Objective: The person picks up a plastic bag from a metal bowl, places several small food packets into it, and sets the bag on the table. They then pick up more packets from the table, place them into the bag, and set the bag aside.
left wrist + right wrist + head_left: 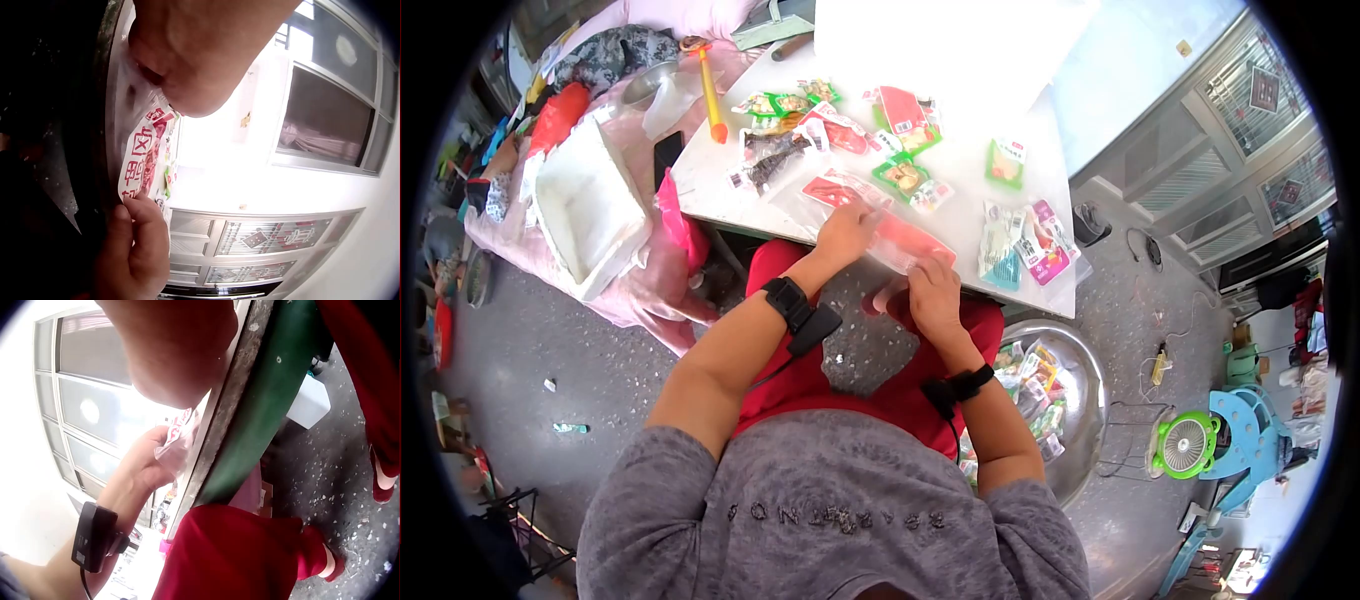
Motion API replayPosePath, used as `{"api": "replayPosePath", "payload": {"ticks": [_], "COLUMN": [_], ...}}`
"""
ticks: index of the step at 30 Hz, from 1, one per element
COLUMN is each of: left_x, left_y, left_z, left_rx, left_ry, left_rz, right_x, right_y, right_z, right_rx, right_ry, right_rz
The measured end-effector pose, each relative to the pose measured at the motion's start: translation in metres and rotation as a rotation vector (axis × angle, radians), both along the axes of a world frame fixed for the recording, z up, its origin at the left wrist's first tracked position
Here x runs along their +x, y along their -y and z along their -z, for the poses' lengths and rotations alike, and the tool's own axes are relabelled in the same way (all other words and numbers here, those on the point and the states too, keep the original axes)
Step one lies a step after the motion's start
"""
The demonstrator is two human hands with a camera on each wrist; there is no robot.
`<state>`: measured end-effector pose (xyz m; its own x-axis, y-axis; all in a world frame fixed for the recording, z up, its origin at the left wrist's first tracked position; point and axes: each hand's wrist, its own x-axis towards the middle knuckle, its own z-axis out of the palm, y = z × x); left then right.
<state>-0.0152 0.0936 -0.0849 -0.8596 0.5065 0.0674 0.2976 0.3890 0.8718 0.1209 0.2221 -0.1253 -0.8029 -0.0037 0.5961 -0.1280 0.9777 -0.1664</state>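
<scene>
A clear plastic bag with red and white printing (910, 238) lies at the table's front edge, between both hands. The left hand (845, 235) grips its left part with curled fingers. At the bag's right end, the right hand (935, 290) pinches the edge between thumb and fingers. In the left wrist view the printed bag (142, 150) shows red characters, the left hand (194, 56) above it and the right hand (140, 244) below. The right wrist view shows the bag's clear end (177, 453) near the left hand (150, 462); the right hand (178, 350) is close to the camera.
Several snack packets (775, 155) lie on the white table (730, 185) beyond the hands, with a teal packet (1000, 245) and a purple packet (1048, 240) at the right. A metal basin (1085, 400) of packets stands at the right leg. A white foam box (590, 200) is at the left.
</scene>
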Motion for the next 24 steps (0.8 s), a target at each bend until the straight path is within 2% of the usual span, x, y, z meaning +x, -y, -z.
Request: {"api": "replayPosePath", "payload": {"ticks": [6,9,16,19,24], "left_x": [0.007,0.008,0.011,0.008,0.005], "left_y": [-0.004,-0.007,-0.012,-0.014,-0.02], "left_z": [0.004,0.013,0.009,0.017,0.019], "left_rx": [0.015,-0.012,-0.021,-0.092,-0.367], "left_ry": [-0.003,-0.091,0.069,-0.042,-0.164], "left_rz": [-0.067,-0.101,-0.119,-0.113,-0.158], "right_x": [0.004,0.003,0.003,0.002,-0.002], "right_y": [0.002,0.001,-0.006,-0.008,-0.016], "right_z": [-0.006,-0.007,-0.008,-0.007,0.0], "right_rx": [0.047,0.055,0.003,-0.01,-0.035], "right_ry": [-0.025,-0.027,-0.077,-0.127,-0.122], "right_rz": [0.008,0.002,-0.099,-0.133,-0.183]}}
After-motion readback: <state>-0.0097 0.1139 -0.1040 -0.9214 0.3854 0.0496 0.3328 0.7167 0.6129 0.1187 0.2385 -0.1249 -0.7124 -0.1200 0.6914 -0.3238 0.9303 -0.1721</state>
